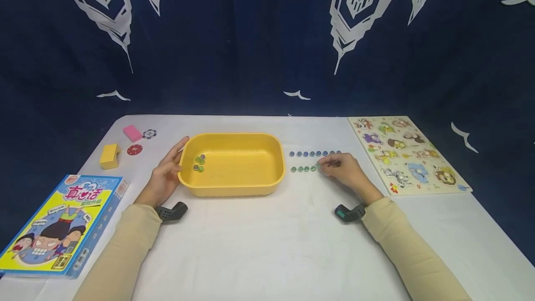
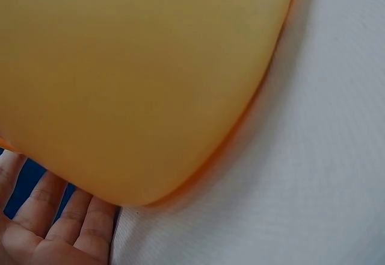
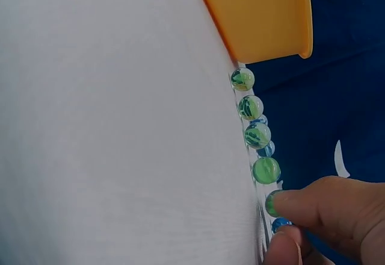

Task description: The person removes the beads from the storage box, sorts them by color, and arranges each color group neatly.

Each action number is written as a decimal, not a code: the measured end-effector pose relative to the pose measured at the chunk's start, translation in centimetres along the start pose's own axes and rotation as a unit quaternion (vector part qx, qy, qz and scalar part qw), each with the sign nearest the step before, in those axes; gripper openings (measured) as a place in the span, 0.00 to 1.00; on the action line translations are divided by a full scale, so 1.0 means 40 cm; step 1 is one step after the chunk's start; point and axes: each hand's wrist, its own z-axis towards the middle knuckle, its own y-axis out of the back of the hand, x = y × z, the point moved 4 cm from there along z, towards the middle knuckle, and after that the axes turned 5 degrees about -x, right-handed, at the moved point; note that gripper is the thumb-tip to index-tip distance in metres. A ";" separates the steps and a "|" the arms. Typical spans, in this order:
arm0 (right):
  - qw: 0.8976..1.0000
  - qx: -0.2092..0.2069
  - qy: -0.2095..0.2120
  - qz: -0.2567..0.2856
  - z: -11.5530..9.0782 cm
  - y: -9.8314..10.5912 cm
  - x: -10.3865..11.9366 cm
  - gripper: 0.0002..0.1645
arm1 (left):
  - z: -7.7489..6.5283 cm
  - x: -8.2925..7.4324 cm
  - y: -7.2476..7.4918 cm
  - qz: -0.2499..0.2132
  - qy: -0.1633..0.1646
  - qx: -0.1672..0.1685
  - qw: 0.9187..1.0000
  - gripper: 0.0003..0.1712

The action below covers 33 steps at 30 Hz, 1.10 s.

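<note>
My left hand (image 1: 166, 171) rests against the left end of a yellow plastic tray (image 1: 234, 190), its fingers fairly straight along the outer wall in the left wrist view. Inside the tray, near that end, lie several green and dark marbles (image 1: 200, 168). To the tray's right, my right hand (image 1: 343, 169) pinches a green marble (image 3: 272, 203) between thumb and fingertip, at the right end of a row of green marbles (image 1: 300, 169). A clear strip (image 3: 260, 199) shows along this row in the right wrist view. Behind it runs a row of blue marbles (image 1: 312, 153), its right end close to my hand.
An animal picture board (image 1: 401, 152) lies at the right. On the left are a boxed game (image 1: 58, 226), a yellow block (image 1: 109, 156), a pink block (image 1: 133, 133), a red chip (image 1: 134, 149) and a black-and-white chip (image 1: 149, 134). A dark blue curtain (image 1: 234, 68) hangs behind the white-covered table.
</note>
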 end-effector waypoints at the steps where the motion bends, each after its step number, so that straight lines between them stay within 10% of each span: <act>1: 1.000 0.001 0.000 0.000 0.000 -0.001 -0.001 0.14 | 0.000 -0.001 0.000 0.001 0.000 -0.001 1.000 0.49; 11: 1.000 0.003 0.008 0.012 -0.001 0.005 0.024 0.16 | -0.002 -0.007 0.004 0.003 0.000 -0.004 1.000 0.49; 19: 0.992 0.015 0.089 0.086 -0.014 0.000 0.151 0.14 | 0.002 -0.007 0.005 0.005 0.000 -0.005 1.000 0.49; 33: 0.945 0.207 0.212 0.137 -0.015 -0.279 0.399 0.13 | 0.002 0.006 0.003 -0.004 0.000 -0.002 1.000 0.49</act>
